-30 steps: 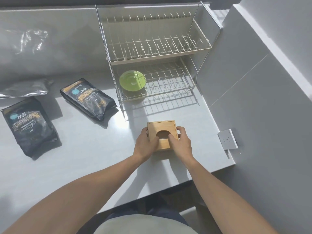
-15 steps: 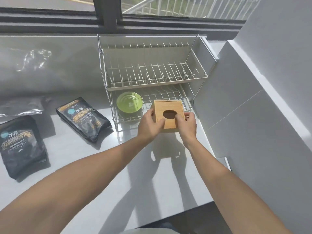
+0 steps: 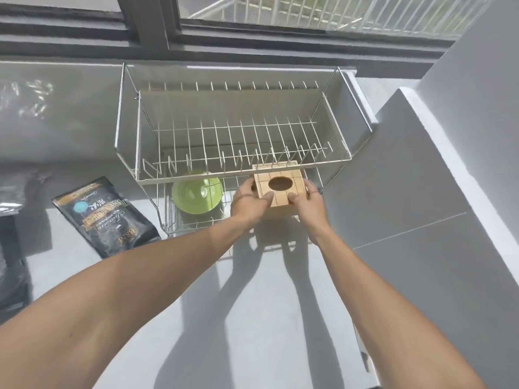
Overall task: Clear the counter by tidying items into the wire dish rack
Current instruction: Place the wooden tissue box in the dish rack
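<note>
A square wooden box [image 3: 292, 181] with an oval hole in its top sits between my two hands. My left hand [image 3: 248, 202] grips its left side and my right hand [image 3: 307, 202] grips its right side. The box is partly inside the lower tier of the two-tier wire dish rack [image 3: 224, 141], its far edge under the upper shelf. A green bowl [image 3: 196, 196] lies in the lower tier just left of the box. The upper tier holds nothing.
A dark coffee bag [image 3: 106, 217] lies on the grey counter left of the rack, with another dark bag [image 3: 11, 265] and a foil pouch [image 3: 11, 204] at the far left edge. A grey wall [image 3: 421, 206] stands close on the right. A window runs behind the rack.
Both hands lifted the wooden box off the counter near the front edge and carried it forward into the rack's lower tier, beside the green bowl.
</note>
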